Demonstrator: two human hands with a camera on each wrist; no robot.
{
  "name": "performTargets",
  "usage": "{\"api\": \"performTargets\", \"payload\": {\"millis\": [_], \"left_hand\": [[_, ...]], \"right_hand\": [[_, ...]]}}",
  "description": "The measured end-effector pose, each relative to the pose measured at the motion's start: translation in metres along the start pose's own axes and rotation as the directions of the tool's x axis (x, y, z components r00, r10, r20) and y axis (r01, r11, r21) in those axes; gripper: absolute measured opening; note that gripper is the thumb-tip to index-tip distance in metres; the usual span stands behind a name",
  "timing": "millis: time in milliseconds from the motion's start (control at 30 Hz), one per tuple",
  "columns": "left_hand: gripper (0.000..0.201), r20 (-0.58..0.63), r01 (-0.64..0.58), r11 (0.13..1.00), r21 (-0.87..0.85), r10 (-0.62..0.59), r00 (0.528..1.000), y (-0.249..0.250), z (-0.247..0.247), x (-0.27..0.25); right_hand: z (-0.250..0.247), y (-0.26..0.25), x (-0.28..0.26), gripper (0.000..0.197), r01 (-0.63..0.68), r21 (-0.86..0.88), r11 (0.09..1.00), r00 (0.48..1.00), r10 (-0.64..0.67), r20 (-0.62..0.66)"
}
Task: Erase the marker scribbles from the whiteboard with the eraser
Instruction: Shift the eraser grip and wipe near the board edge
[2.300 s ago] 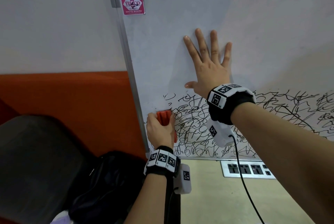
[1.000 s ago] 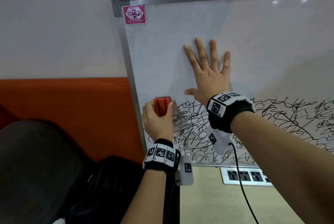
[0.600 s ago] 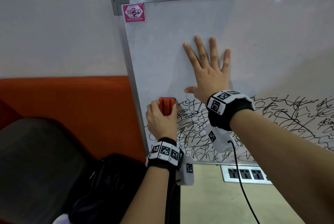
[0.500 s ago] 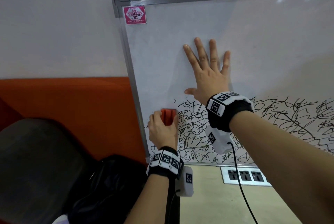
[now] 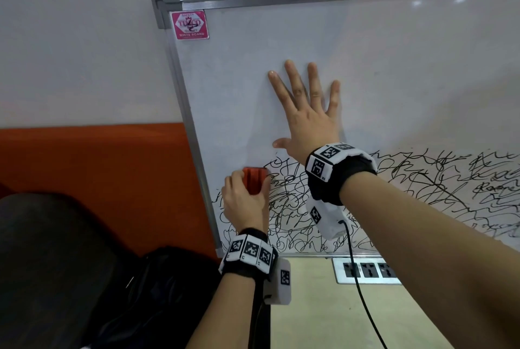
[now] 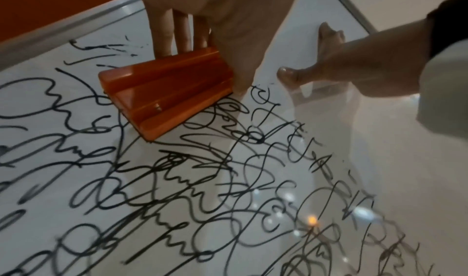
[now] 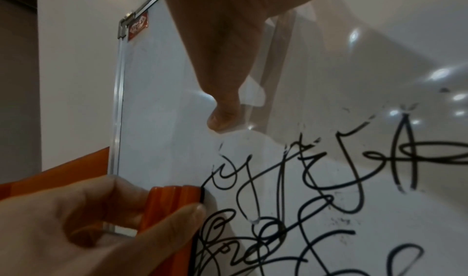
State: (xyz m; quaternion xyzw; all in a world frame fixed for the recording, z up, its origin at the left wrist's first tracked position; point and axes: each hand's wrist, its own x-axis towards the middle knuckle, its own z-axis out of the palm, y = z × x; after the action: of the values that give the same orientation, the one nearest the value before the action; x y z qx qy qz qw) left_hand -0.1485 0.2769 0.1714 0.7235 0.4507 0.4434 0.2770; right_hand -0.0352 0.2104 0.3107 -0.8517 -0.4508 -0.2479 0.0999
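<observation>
Though near frame (image 5: 199, 168), eraser (image 5: 254, 178) below bare whiteboard (image 5: 394, 67)

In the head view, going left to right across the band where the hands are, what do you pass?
Orange panel → whiteboard's metal frame → left hand gripping the orange eraser → right hand flat on the whiteboard → black scribbles.

The orange ridged eraser (image 5: 254, 181) sat flat against the whiteboard (image 5: 394, 67) near its left edge, right at the top of the black scribbles (image 5: 422, 188) that filled the lower part, upper part wiped clean.
</observation>
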Motion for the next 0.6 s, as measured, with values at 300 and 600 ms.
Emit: {"api": "performTargets", "payload": {"millis": [300,600], "left_hand": [[0.053,-0.055,-0.126,0.992,-0.002,0.126,0.991,0.02,-0.001,0.01],[0.053,0.039,-0.17,0.985,0.038,0.169,0.985,0.016,-0.002,0.007]], "right_hand": [[0.003,-0.001,0.002,0.138,-0.004,-0.006,1.0,1.0,0.004,-0.013],[0.002,0.0,0.001,0.138,-0.003,-0.013,1.0,1.0,0.002,-0.02]]}}
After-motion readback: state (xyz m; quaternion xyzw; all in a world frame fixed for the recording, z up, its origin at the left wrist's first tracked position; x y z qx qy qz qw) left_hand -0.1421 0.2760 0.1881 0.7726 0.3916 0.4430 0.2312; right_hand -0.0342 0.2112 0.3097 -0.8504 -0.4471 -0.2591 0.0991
